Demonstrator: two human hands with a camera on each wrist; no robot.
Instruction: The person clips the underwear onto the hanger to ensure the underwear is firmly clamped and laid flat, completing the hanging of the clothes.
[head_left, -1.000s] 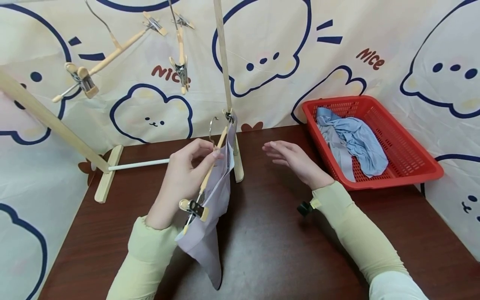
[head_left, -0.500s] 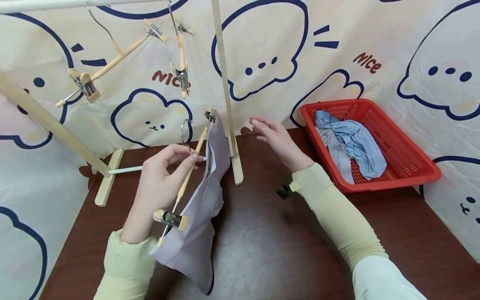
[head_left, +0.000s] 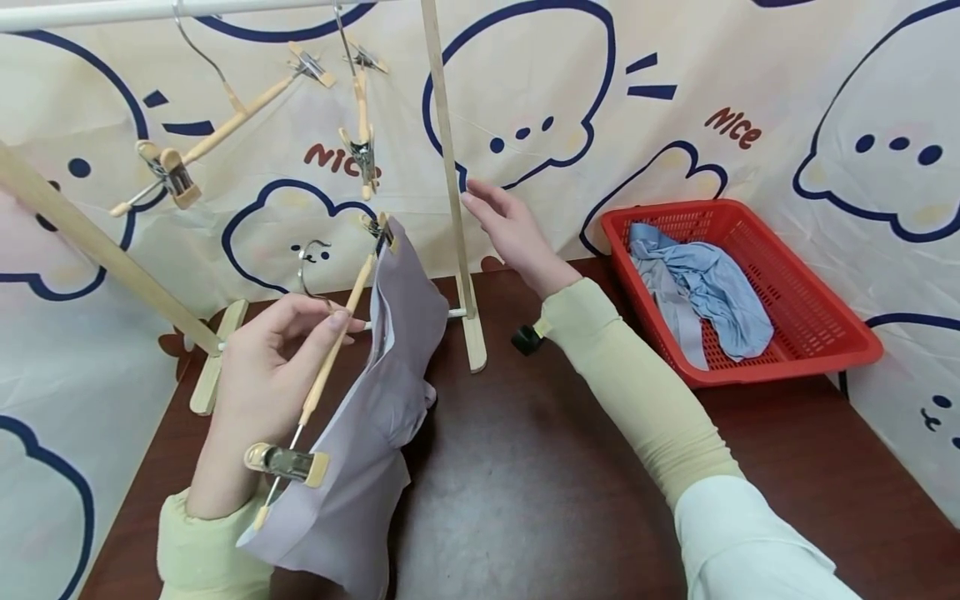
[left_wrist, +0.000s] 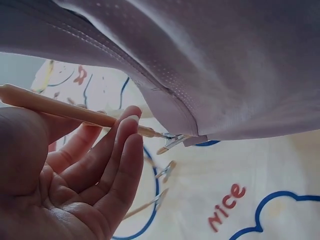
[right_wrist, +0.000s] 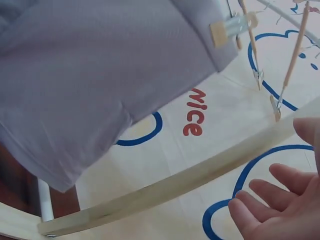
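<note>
My left hand [head_left: 273,367] pinches the middle of a wooden clip hanger [head_left: 318,387] near the base of its metal hook. From the hanger's two clips hangs a lilac garment [head_left: 352,467], probably shorts or underwear; its lower end is cut off by the head view's bottom edge. In the left wrist view the fingers curl round the hanger bar [left_wrist: 60,107] just below the cloth. My right hand [head_left: 517,237] is raised beside the rack's right post [head_left: 452,167], fingers loosely extended and holding nothing. The right wrist view shows those fingers [right_wrist: 270,195] apart from the post.
Two bare clip hangers [head_left: 238,112] hang from the rack's white top rail [head_left: 112,15]. A red basket [head_left: 810,358] with blue and grey cloth [head_left: 720,292] stands at the right on the dark table [head_left: 525,492]. A cartoon-print curtain lines the back.
My left hand has carried the hanger and lilac garment leftward and toward me. My right hand has moved left and up, to the rack's right post.
</note>
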